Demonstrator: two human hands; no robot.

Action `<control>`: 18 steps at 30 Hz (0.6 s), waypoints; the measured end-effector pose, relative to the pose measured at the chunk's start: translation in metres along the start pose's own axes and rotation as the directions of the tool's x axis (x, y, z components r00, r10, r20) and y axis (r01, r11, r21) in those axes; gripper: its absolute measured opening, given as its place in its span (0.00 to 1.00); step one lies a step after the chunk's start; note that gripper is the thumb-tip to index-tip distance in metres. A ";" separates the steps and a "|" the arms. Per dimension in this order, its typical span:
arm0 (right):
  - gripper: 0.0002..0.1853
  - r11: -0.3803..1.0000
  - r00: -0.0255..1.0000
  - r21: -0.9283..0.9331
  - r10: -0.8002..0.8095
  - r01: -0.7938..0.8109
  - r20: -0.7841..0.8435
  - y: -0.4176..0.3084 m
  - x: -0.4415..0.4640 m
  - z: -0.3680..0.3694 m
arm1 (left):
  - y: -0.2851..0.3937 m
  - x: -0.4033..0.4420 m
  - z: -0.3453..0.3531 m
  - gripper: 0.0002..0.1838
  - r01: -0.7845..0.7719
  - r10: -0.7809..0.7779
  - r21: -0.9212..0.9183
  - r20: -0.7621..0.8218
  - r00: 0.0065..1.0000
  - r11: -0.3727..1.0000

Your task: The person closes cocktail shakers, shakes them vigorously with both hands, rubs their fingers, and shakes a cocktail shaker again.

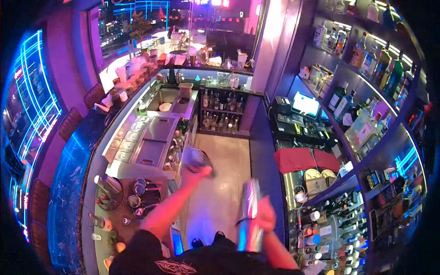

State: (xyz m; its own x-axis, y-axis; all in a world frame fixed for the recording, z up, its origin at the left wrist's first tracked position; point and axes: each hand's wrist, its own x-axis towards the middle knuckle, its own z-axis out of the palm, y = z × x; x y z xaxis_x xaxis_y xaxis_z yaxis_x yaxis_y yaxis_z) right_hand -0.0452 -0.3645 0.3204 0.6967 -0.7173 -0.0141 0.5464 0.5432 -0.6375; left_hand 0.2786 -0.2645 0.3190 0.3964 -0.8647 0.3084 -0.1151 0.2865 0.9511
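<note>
My left hand [200, 173] is stretched forward over the floor beside the bar counter, its fingers closed round a dark grey, cup-shaped thing [194, 156] that is smeared by motion. Closer to my body, my right hand [265, 215] grips a tall, shiny metal shaker tin [251, 201] that reflects pink and blue light. The tin is tilted only slightly, and its lower end is near my shirt. Between the two hands there is a wide gap.
On the left run a steel sink station [156, 137] and a brown bar mat [153, 192] with strainers and jiggers. Bottles [327, 238] crowd the right counter, below red cloths [298, 159] and a lit screen [305, 105]. A bottle cabinet [222, 110] stands ahead.
</note>
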 end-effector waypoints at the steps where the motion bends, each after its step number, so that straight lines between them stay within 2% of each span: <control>1: 0.21 0.951 0.999 -0.304 0.045 -0.050 -0.023 -0.004 0.011 -0.004 | 0.040 0.001 -0.004 0.20 -0.062 0.079 -0.255 0.056 0.995 0.965; 2: 0.20 0.818 0.993 -0.563 0.086 -0.115 -0.078 0.003 0.007 -0.011 | 0.070 -0.008 -0.009 0.20 -0.128 0.217 -0.454 0.148 0.965 0.882; 3: 0.19 0.610 0.984 -0.773 0.105 -0.177 -0.143 0.005 0.003 -0.021 | 0.089 -0.022 -0.010 0.20 -0.268 0.423 -0.464 0.269 0.865 0.844; 4: 0.17 0.340 0.977 -0.916 0.095 -0.214 -0.193 0.000 0.012 -0.029 | 0.099 -0.038 -0.010 0.20 -0.595 0.642 -0.269 0.471 0.605 0.758; 5: 0.19 0.534 0.906 -0.784 -0.075 -0.317 -0.417 -0.014 0.044 -0.037 | 0.099 -0.047 -0.011 0.20 -0.872 0.672 -0.084 0.674 0.306 0.482; 6: 0.18 0.446 0.923 -0.894 -0.331 -0.030 -0.196 -0.025 0.040 -0.001 | 0.066 -0.047 -0.007 0.19 -0.925 0.623 0.010 0.736 0.264 0.381; 7: 0.17 0.274 0.840 -0.932 -0.540 0.240 0.057 -0.040 0.015 0.051 | 0.021 -0.035 -0.006 0.19 -0.869 0.580 0.140 0.694 0.427 0.474; 8: 0.18 0.382 0.845 -0.856 -0.524 0.347 0.109 -0.033 -0.011 0.070 | -0.014 -0.020 -0.004 0.19 -0.551 0.431 0.243 0.408 0.804 0.798; 9: 0.20 0.562 0.891 -0.733 -0.434 0.382 0.131 -0.007 -0.037 0.054 | -0.015 -0.012 -0.001 0.19 -0.250 0.218 0.188 0.178 0.960 0.950; 10: 0.21 0.567 0.895 -0.707 -0.382 0.422 0.229 0.017 -0.049 0.039 | -0.015 -0.008 -0.003 0.19 -0.112 0.107 0.056 0.082 0.991 0.992; 11: 0.22 0.391 0.859 -0.770 -0.320 0.504 0.400 0.036 -0.047 0.024 | 0.012 -0.014 -0.009 0.18 -0.106 0.141 -0.229 0.142 0.980 0.968; 12: 0.24 0.332 0.895 -0.833 -0.222 0.443 0.388 0.047 -0.036 0.003 | 0.041 -0.020 -0.015 0.17 -0.046 0.173 -0.518 0.201 0.964 0.854; 13: 0.25 0.349 0.995 -0.932 -0.055 0.101 0.088 0.042 -0.015 -0.025 | 0.069 -0.025 -0.021 0.16 0.050 0.205 -0.727 0.259 0.944 0.685; 14: 0.27 0.283 0.966 -0.924 0.042 -0.258 -0.257 0.014 0.022 -0.049 | 0.090 -0.043 -0.017 0.16 -0.367 0.556 -0.451 0.419 0.718 0.814; 15: 0.25 0.430 0.869 -0.840 -0.207 -0.332 -0.450 -0.008 0.048 -0.045 | 0.099 -0.057 -0.016 0.17 -0.841 0.679 -0.112 0.650 0.341 0.530; 16: 0.23 0.472 0.860 -0.872 -0.385 -0.128 -0.334 -0.031 0.051 -0.005 | 0.073 -0.060 -0.012 0.17 -0.916 0.622 -0.009 0.737 0.265 0.400; 17: 0.21 0.409 0.867 -0.905 -0.486 0.119 -0.106 -0.041 0.026 0.042 | 0.027 -0.047 -0.008 0.17 -0.892 0.581 0.094 0.727 0.365 0.442; 18: 0.19 0.476 0.881 -0.840 -0.473 0.262 0.007 -0.035 -0.005 0.064 | 0.000 -0.033 -0.003 0.17 -0.644 0.475 0.208 0.519 0.711 0.736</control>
State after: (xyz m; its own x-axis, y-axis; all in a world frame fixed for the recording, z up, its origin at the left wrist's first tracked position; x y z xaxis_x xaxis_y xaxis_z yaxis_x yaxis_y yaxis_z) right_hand -0.0379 -0.3520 0.3926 0.3591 -0.8857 0.2942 0.0518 -0.2959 -0.9538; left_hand 0.2681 -0.2352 0.3089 -0.2455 -0.6927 0.6781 -0.5296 0.6818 0.5047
